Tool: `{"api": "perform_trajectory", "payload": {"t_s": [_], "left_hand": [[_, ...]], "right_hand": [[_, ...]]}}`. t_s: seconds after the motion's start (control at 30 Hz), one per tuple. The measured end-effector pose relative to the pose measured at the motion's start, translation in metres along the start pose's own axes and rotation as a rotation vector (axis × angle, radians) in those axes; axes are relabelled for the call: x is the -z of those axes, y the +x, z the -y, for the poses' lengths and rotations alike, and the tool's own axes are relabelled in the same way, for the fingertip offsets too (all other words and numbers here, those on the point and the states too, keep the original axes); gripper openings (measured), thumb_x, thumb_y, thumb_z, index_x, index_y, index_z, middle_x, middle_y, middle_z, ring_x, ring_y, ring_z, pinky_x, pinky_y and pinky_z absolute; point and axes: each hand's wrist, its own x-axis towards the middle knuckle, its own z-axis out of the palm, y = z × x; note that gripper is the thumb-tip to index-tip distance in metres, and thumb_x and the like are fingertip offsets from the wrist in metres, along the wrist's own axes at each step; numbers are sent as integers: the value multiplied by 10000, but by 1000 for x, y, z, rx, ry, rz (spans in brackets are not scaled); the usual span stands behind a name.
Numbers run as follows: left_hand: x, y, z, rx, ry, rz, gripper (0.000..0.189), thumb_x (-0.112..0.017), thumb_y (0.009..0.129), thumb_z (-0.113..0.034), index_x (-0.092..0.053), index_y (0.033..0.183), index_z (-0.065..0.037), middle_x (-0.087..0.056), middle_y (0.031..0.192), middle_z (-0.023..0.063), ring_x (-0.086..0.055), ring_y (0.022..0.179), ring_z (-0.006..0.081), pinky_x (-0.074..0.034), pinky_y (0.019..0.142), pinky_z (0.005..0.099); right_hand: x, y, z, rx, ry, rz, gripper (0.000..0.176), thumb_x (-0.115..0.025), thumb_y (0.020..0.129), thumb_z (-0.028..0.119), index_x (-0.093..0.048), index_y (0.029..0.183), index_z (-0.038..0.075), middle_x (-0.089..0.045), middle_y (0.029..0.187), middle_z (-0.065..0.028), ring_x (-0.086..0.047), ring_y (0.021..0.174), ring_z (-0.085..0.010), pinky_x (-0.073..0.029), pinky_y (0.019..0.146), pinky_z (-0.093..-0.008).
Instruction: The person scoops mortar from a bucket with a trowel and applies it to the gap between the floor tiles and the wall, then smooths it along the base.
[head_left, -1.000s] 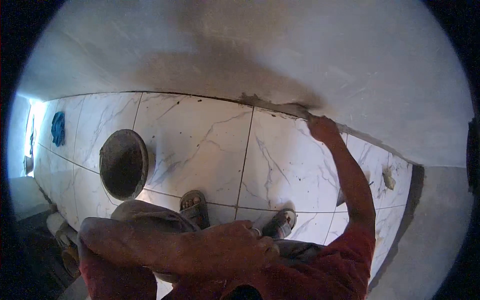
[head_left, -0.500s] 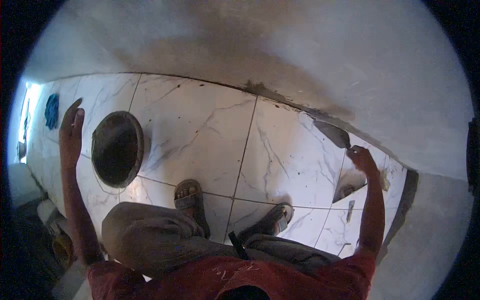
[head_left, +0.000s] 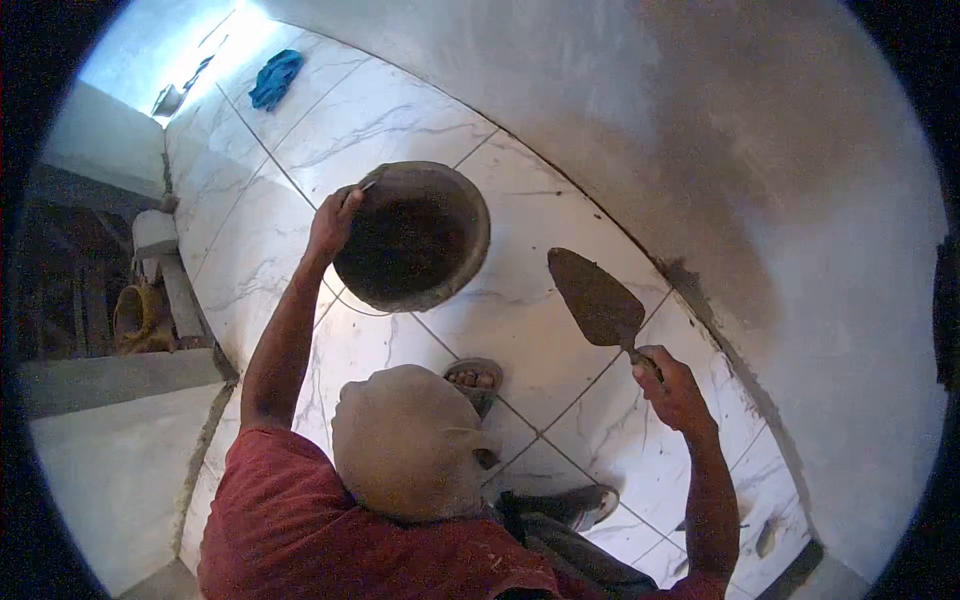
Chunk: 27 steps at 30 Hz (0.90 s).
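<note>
My left hand (head_left: 334, 224) is closed on the left rim of a round, dark, grime-coated basin (head_left: 478, 240). The basin looks tilted, and its shadowed inside does not show clearly what it holds. In my right hand (head_left: 677, 393) is a pointed trowel (head_left: 598, 300), gripped by its handle. The broad blade points away from me and to the left, over the tiles, apart from both basin and wall. Dark material seems to cover the blade's face.
White marbled floor tiles (head_left: 400, 130) run along a plastered wall (head_left: 800, 250) with a rough, dirty joint. A blue cloth (head_left: 275, 80) lies toward the bright opening at far left. My sandalled foot (head_left: 474, 378) is close to the basin. A ledge and a yellowish container (head_left: 140, 318) are at left.
My view has turned leftward. My left hand, earlier raised with fingers extended, now grips the basin's rim. The trowel has come away from the wall's foot toward the basin.
</note>
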Motion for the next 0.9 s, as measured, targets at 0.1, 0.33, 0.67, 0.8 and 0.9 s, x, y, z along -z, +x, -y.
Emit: {"api": "perform_trajectory", "payload": {"t_s": [0.1, 0.33, 0.67, 0.8, 0.9], "left_hand": [[8, -1, -56, -110, -11, 77, 435, -460, 891, -415, -596, 1069, -42, -598, 990, 209, -557, 959, 356, -413, 851, 380], [-35, 1, -149, -337, -67, 346, 353, -493, 884, -348, -597, 1030, -44, -602, 957, 195, -566, 929, 344, -421, 816, 407], [-134, 26, -173, -388, -159, 645, 390, -462, 904, -384, -595, 999, -30, -617, 901, 183, -590, 863, 318, -439, 777, 401], [-148, 39, -167, -440, -151, 610, 429, -466, 894, -425, -611, 974, -29, -628, 870, 177, -600, 842, 310, -446, 767, 406], [-150, 45, -169, -453, -148, 613, 430, -465, 894, -426, -614, 977, -31, -628, 878, 175, -600, 851, 310, -447, 775, 403]], "right_hand": [[1, 7, 13, 65, -19, -48, 347, -533, 867, 317, -498, 1040, 18, -590, 799, -174, -590, 742, -326, -455, 674, -394], [-13, 6, 30, 256, -46, -70, 335, -552, 856, 272, -506, 1050, 2, -598, 827, -161, -588, 738, -287, -457, 675, -364], [-30, 6, 6, 18, 54, 80, 326, -469, 905, 309, -541, 1055, 29, -598, 877, -215, -584, 834, -393, -468, 718, -418], [1, -24, -27, -104, 25, 142, 318, -469, 907, 317, -574, 1044, 51, -605, 757, -181, -607, 707, -326, -474, 649, -401], [32, -52, -52, -278, -91, 175, 326, -466, 904, 332, -588, 1045, 64, -593, 652, -106, -562, 539, -246, -475, 569, -366]]}}
